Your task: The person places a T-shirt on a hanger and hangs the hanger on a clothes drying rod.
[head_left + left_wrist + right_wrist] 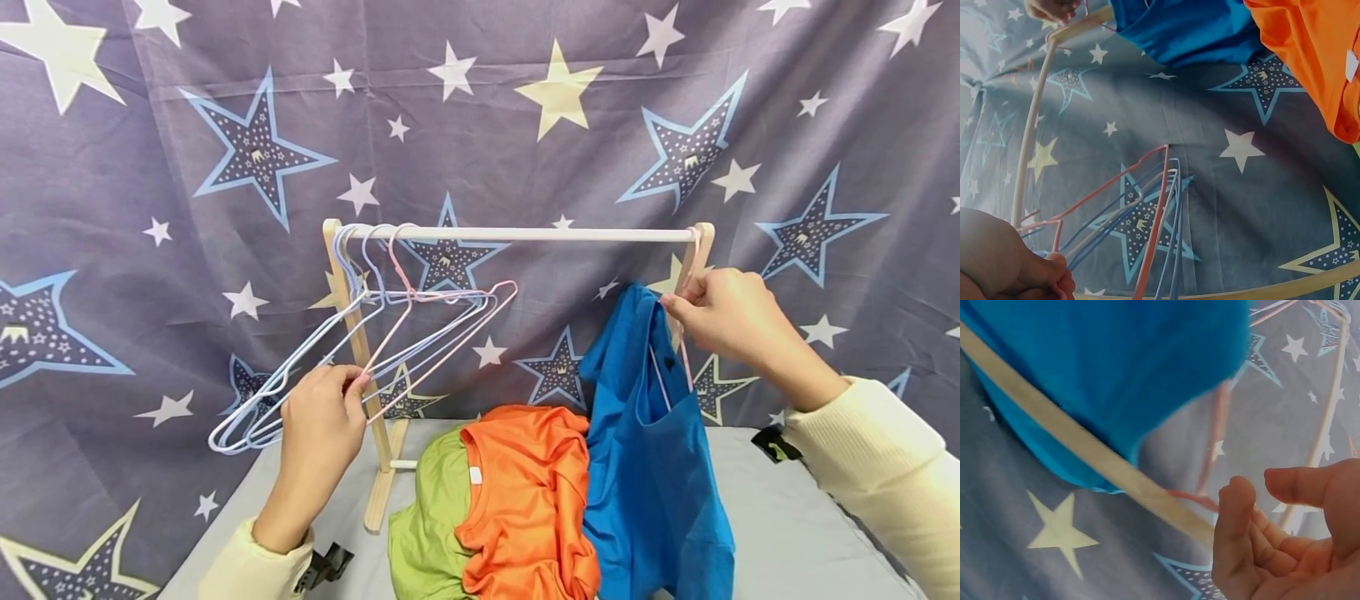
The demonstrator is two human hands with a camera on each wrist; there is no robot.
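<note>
In the head view, my left hand (324,421) pinches the pink hanger (401,271) by its lower wire between thumb and fingers. That hanger hangs at the left end of the rail beside several blue and white hangers (273,387). A blue shirt (648,467) hangs on another pink hanger (697,250) at the rail's right end, one shoulder higher and its neck gaping. My right hand (723,312) is beside this shirt's raised shoulder, near the hanger. In the right wrist view its thumb and forefinger (1235,512) stand apart with a gap between them.
The wooden rack's white rail (555,235) runs across the middle. Below it, an orange shirt (532,500) and a green shirt (431,517) lie heaped on the grey surface (780,508). A star-patterned cloth (480,150) hangs close behind the rack.
</note>
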